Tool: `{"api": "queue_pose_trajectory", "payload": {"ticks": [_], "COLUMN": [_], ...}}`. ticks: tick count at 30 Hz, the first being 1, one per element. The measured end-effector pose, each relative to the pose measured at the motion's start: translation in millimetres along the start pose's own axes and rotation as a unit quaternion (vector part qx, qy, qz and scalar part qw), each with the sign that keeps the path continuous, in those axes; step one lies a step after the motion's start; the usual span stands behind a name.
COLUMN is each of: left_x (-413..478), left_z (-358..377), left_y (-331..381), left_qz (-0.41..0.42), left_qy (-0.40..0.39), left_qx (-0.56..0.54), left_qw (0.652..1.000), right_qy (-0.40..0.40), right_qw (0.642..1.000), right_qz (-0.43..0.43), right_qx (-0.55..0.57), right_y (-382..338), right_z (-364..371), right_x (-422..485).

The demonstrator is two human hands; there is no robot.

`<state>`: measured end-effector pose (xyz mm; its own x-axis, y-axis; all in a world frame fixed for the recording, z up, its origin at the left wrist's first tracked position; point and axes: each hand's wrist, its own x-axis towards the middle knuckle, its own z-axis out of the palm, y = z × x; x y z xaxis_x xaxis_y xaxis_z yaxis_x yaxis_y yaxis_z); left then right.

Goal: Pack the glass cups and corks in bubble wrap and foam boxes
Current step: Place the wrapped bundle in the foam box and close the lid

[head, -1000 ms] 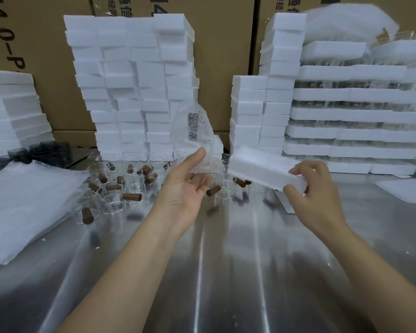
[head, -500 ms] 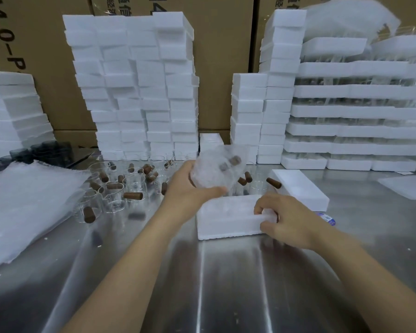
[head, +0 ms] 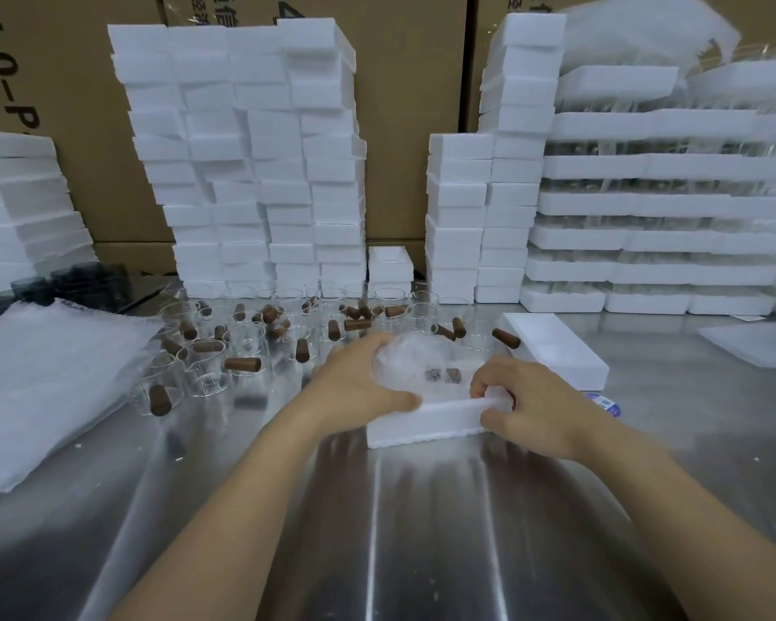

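- Bench (head: 422, 531): bare steel in the foreground, both forearms reaching across it.
- Foam box (head: 422, 421): open, resting on the bench between the two hands, long side facing the camera.
- Left hand (head: 359, 387): thumb laid along the box's near left rim; fingers (head: 368, 342) curled over the top of the wrapped bundle (head: 415, 360), clamped on it.
- Right hand (head: 538, 405): fingers bent and closed on the box's right end, thumb below the rim, pinching the foam wall.
- Bundle: a bubble-wrapped item sitting in or just above the box cavity; which cannot be told. It touches the left fingers and lies just beside the right fingers. Brown shapes, probably corks, show through the wrap.
- Second foam piece (head: 556, 347): on the bench just behind the right hand, one cork (head: 506, 338) at its left end.
- Bubble wrap sheets (head: 41, 378): piled at the left edge.
- Glass cups (head: 247, 342): clustered beyond the hands, loose corks lying in and among them.
- Foam stacks (head: 252, 150): tall columns at the back, cardboard cartons (head: 408, 105) behind.
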<state>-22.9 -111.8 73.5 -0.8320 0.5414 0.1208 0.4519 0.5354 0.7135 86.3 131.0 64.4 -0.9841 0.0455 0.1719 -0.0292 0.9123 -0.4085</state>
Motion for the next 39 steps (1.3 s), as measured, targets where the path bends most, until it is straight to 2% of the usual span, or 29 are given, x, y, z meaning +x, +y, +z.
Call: {"api": "queue_pose_trajectory", "payload": {"ticks": [7, 14, 21, 29, 36, 39], "left_x": [1, 0, -3, 0, 1, -3], "left_z": [-2, -2, 9, 6, 8, 8], "left_y": [-1, -2, 2, -1, -3, -2], "left_qz": [0.004, 0.033, 0.087, 0.118, 0.122, 0.127], "left_qy": [0.023, 0.031, 0.070, 0.139, 0.127, 0.135], "left_qx": [-0.017, 0.080, 0.081, 0.088, 0.182, 0.185], "left_qw": [1.000, 0.996, 0.990, 0.979, 0.967, 0.965], "right_qy": [-0.005, 0.000, 0.015, 0.056, 0.162, 0.170], "right_qw": [1.000, 1.000, 1.000, 0.998, 0.986, 0.984], "right_qz": [0.011, 0.011, 0.002, -0.007, -0.042, -0.051], "right_qx": [-0.004, 0.002, 0.022, 0.013, 0.011, 0.010], "right_y": [-3, -4, -4, 0, -6, -7], "right_z": [-2, -3, -4, -3, 1, 5], "right_x": [-2, -3, -3, -2, -1, -1]}}
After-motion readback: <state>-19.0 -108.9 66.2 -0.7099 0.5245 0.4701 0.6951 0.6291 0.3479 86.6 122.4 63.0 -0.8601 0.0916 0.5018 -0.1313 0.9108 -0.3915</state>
